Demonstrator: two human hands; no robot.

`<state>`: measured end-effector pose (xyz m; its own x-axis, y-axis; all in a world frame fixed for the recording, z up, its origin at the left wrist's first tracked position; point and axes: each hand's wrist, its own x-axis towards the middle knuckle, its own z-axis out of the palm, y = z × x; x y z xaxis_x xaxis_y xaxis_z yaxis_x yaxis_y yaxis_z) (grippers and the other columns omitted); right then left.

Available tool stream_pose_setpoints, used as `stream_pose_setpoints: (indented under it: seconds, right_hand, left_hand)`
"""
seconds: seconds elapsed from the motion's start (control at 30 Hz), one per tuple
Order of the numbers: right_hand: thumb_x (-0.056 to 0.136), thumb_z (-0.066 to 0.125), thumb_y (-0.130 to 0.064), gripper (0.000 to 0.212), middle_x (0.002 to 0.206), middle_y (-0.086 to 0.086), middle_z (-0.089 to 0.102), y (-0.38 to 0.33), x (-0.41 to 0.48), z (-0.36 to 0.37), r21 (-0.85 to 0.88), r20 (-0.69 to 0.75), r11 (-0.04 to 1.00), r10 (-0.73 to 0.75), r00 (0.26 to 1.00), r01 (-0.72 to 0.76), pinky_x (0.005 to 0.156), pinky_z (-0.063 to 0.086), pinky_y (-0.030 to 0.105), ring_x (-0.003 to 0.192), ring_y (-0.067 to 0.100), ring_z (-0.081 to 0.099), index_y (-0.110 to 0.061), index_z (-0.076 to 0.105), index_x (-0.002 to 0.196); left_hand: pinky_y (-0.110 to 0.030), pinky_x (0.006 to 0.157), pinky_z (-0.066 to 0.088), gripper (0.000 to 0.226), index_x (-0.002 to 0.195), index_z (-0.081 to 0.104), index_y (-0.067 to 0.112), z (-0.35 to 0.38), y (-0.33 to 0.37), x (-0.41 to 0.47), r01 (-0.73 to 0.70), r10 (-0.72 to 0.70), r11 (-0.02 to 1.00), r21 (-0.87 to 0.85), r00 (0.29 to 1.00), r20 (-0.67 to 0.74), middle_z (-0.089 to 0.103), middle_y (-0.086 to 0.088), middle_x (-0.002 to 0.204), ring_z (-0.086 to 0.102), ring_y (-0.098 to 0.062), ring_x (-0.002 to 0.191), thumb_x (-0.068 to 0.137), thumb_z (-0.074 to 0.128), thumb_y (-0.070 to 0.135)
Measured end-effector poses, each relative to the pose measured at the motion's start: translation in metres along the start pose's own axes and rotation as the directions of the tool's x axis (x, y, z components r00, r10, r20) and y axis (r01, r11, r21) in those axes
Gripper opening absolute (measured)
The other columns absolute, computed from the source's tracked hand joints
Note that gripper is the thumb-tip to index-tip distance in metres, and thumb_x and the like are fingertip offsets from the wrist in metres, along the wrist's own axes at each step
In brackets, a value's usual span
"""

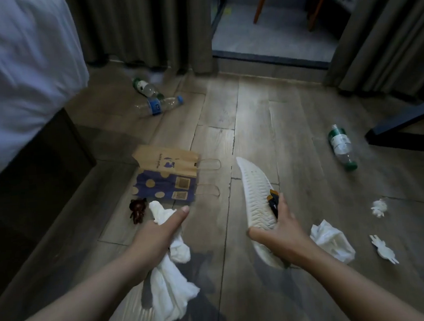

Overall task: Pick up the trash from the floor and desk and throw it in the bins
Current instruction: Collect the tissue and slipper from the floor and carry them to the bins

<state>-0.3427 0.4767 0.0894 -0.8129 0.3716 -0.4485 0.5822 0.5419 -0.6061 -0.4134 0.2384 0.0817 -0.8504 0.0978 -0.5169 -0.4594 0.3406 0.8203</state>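
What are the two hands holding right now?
Left hand: closed on crumpled white tissue paper.
Right hand: closed around a white-soled shoe, sole facing up.

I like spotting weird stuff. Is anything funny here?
Yes. The right hand holds a shoe sole-up, which isn't trash. A small brown toy figure lies on the floor beside the paper bag.

I'm seeing a white-sheeted bed (19,73) sitting at left, grey curtains (141,27) hanging beyond, and orange chair legs (261,1) (partly cropped) standing past the doorway.
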Motion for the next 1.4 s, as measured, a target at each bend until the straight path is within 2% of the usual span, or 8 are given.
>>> stream_pose_setpoints:
  seconds: [0.07,0.23,0.43,0.8,1.03,1.2,1.3,1.4]
  right_hand:
    - [0.047,0.064,-0.062,0.127,0.148,0.0,0.031,-0.018,-0.002,-0.008,0.016,0.003,1.0,-0.016,1.0,0.016,0.105,0.039,0.05,0.13,0.026,0.037,-0.042,-0.01,0.148]
    - [0.047,0.065,-0.059,0.126,0.151,0.0,0.031,-0.077,-0.015,-0.05,0.095,-0.021,0.995,-0.005,1.0,0.007,0.106,0.038,0.044,0.131,0.023,0.039,-0.038,-0.004,0.15]
    - [0.044,0.067,-0.057,0.126,0.146,0.002,0.036,-0.186,-0.07,-0.141,0.184,-0.039,0.983,-0.006,0.999,0.014,0.104,0.042,0.044,0.125,0.023,0.045,-0.04,-0.001,0.15]
    - [0.048,0.062,-0.058,0.126,0.153,-0.006,0.029,-0.36,-0.253,-0.376,0.271,-0.101,0.96,-0.047,0.994,0.073,0.1,0.035,0.03,0.132,0.017,0.038,-0.039,-0.009,0.151]
    - [0.047,0.061,-0.058,0.127,0.151,0.002,0.034,-0.46,-0.373,-0.555,0.215,-0.222,0.964,-0.106,0.969,0.155,0.109,0.038,0.04,0.132,0.023,0.041,-0.04,-0.011,0.149]
    - [0.054,0.067,-0.058,0.124,0.151,0.002,0.034,-0.475,-0.438,-0.662,0.198,-0.329,0.954,-0.151,0.932,0.224,0.091,0.036,0.03,0.126,0.018,0.043,-0.04,-0.01,0.149]
    - [0.066,0.072,-0.055,0.118,0.151,-0.002,0.034,-0.453,-0.469,-0.702,0.206,-0.37,0.945,-0.167,0.914,0.255,0.085,0.033,0.026,0.109,0.006,0.038,-0.038,-0.008,0.151]
    - [0.056,0.067,-0.062,0.122,0.15,-0.007,0.032,-0.429,-0.5,-0.725,0.232,-0.376,0.944,-0.137,0.917,0.236,0.08,0.035,0.022,0.106,0.001,0.034,-0.04,-0.008,0.15]
  left_hand:
    - [-0.035,0.078,0.047,0.08,0.1,0.064,0.001,-0.007,0.02,0.008,-0.018,0.018,1.0,-0.024,1.0,0.009,0.062,-0.008,0.077,0.061,-0.023,0.075,0.065,0.064,0.073]
    - [-0.034,0.071,0.045,0.061,0.07,0.057,0.012,-0.031,0.085,-0.001,-0.041,0.036,0.994,-0.099,0.998,-0.043,0.061,-0.006,0.067,0.061,-0.024,0.068,0.055,0.061,0.072]
    - [-0.035,0.069,0.044,0.067,0.065,0.061,0.011,-0.087,0.207,-0.056,-0.05,0.033,0.97,-0.237,0.997,-0.076,0.059,-0.007,0.06,0.058,-0.025,0.061,0.044,0.066,0.074]
    - [-0.03,0.061,0.046,0.043,0.049,0.061,0.028,-0.126,0.459,-0.249,-0.178,0.16,0.968,-0.178,0.981,-0.109,0.061,0.002,0.05,0.062,-0.017,0.057,0.056,0.061,0.07]
    - [-0.025,0.057,0.043,0.038,0.055,0.058,0.025,-0.12,0.659,-0.38,-0.421,0.421,0.895,-0.147,0.907,-0.036,0.06,0.01,0.052,0.058,-0.005,0.053,0.078,0.068,0.055]
    - [-0.025,0.053,0.041,0.038,0.055,0.047,0.02,-0.095,0.766,-0.46,-0.451,0.523,0.841,-0.299,0.82,0.233,0.047,0.002,0.046,0.051,-0.019,0.044,0.074,0.074,0.039]
    - [-0.033,0.059,0.043,0.036,0.061,0.054,0.015,-0.067,0.79,-0.487,-0.52,0.577,0.814,-0.259,0.777,0.253,0.051,-0.001,0.051,0.053,-0.022,0.053,0.071,0.071,0.045]
    - [-0.036,0.061,0.039,0.033,0.053,0.052,0.024,-0.032,0.8,-0.508,-0.544,0.607,0.791,-0.28,0.753,0.254,0.048,0.002,0.049,0.049,-0.021,0.053,0.071,0.071,0.044]
